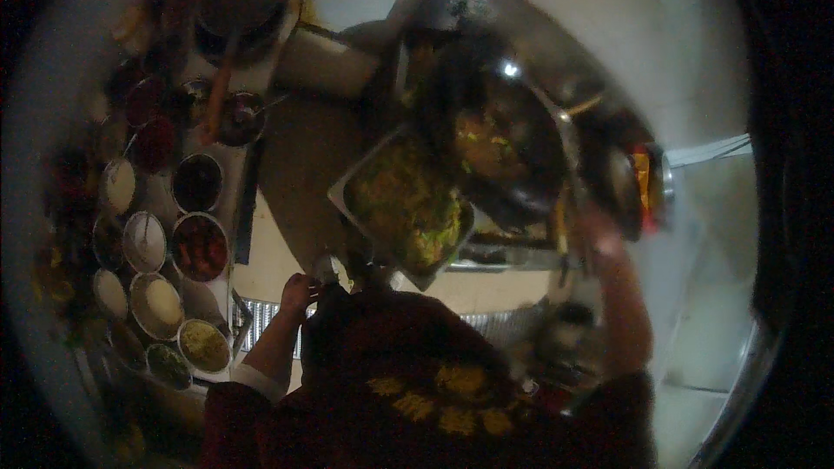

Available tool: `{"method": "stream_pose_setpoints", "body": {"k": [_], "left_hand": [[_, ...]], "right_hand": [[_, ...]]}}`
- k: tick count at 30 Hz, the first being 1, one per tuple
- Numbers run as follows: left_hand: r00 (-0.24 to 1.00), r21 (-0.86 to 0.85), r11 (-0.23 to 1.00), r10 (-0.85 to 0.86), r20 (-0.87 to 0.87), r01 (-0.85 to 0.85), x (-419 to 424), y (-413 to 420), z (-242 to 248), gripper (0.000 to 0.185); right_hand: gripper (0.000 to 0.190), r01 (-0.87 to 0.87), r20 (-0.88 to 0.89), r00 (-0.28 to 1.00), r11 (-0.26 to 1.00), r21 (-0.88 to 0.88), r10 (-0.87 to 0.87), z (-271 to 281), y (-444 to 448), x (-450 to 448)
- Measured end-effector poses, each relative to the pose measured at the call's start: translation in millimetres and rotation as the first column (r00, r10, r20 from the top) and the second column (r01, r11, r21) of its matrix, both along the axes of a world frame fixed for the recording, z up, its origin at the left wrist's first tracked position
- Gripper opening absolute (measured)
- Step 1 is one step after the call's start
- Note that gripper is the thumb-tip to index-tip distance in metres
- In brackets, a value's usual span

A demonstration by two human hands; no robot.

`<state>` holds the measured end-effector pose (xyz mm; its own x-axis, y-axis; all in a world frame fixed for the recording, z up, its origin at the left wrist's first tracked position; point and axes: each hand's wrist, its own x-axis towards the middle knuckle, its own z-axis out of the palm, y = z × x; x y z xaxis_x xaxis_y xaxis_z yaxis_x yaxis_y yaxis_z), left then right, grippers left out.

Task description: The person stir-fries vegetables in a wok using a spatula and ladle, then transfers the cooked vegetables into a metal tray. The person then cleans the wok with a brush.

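My right hand [603, 234] is blurred at the right of the stove, close to the right rim of a dark wok [521, 189]. Whether its fingers grip something is not clear. Inside the wok lies some food [488, 140] with yellow-green bits. Just left of the wok, a square metal tray [342, 192] is filled with chopped greenish food [397, 189]. Low beside my body on the left is my left hand [301, 292], with bent fingers. A small pale object [328, 269] shows near its fingertips; I cannot tell whether they touch.
Along the left runs a counter with several round containers, among them one of dark red food [200, 246], one of white powder [144, 241] and one of yellowish food [204, 345]. A large dark pot [241, 3] stands farther back. A red and yellow packet [644, 189] is at the right.
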<state>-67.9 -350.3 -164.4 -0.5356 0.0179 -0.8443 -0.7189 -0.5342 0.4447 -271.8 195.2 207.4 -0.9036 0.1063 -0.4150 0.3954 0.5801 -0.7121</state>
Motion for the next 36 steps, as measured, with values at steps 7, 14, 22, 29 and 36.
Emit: {"method": "stream_pose_setpoints", "body": {"k": [7, 14, 22, 29, 36], "left_hand": [[0.993, 0.191, 0.975, 0.114, 0.015, -0.115, 48, -51, -67, 0.016], [0.983, 0.18, 0.967, 0.178, 0.043, -0.183, 95, -51, -107, 0.025], [0.649, -0.543, 0.722, -0.665, -0.37, 0.429, 134, -46, -221, 0.024], [0.759, -0.194, 0.803, -0.596, -0.263, 0.564, 118, -55, -237, 0.017], [0.908, 0.139, 0.969, -0.136, -0.397, 0.206, 129, -51, -208, 0.016]], "right_hand": [[0.017, -0.487, 0.586, 0.654, -0.326, 0.81, 0.478, -116, 0, -81], [0.049, -0.229, 0.205, 0.971, 0.717, 0.658, 0.122, -83, -73, 3], [0.054, 0.156, 0.413, 0.909, 0.966, -0.206, -0.059, 32, -110, 70], [0.061, 0.319, 0.473, 0.88, 0.793, -0.519, -0.045, 108, -116, 100], [0.064, 0.271, 0.376, 0.925, 0.798, -0.538, -0.06, 158, -137, 129]]}}
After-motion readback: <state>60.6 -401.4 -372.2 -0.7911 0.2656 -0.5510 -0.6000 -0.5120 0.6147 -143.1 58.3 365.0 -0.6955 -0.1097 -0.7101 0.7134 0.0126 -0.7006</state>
